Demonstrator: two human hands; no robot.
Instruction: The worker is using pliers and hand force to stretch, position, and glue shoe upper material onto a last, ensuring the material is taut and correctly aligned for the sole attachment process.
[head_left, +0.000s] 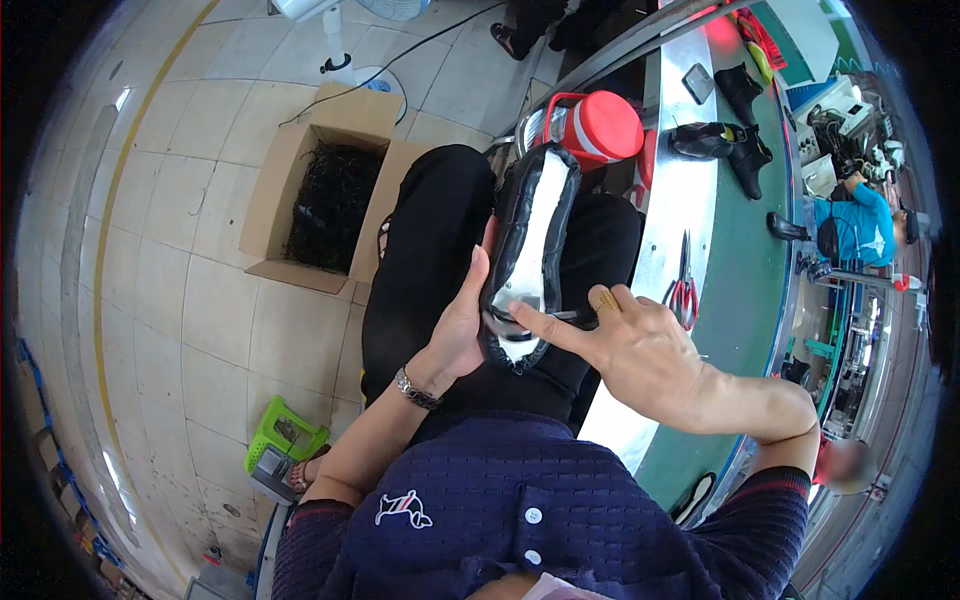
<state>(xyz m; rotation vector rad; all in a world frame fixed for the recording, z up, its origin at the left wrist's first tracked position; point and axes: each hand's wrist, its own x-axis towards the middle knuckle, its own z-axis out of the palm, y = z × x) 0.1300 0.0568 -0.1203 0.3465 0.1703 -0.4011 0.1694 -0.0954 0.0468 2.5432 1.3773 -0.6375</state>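
Note:
A black shoe (532, 240) lies sole side up above my lap, its white underside framed by puckered black edges. My left hand (462, 322) grips it along its left side, thumb pointing up along the edge. Over the end nearest me, my right hand (640, 350) reaches in from the right. Its index finger presses on the white underside, while the other fingers are curled. A slim grey metal tool (564, 316), partly hidden and blurred, runs from beneath those fingers to the shoe; its exact kind does not show.
Red-handled scissors (684, 298) and a phone (698, 84) lie on the metal ledge beside the green belt (735, 290), which carries several black shoes (745, 150). A red-lidded jug (606, 126) stands ahead. Left are a carton (268, 215) of black scraps and a green stool (270, 432). A person in blue (862, 225) sits beyond.

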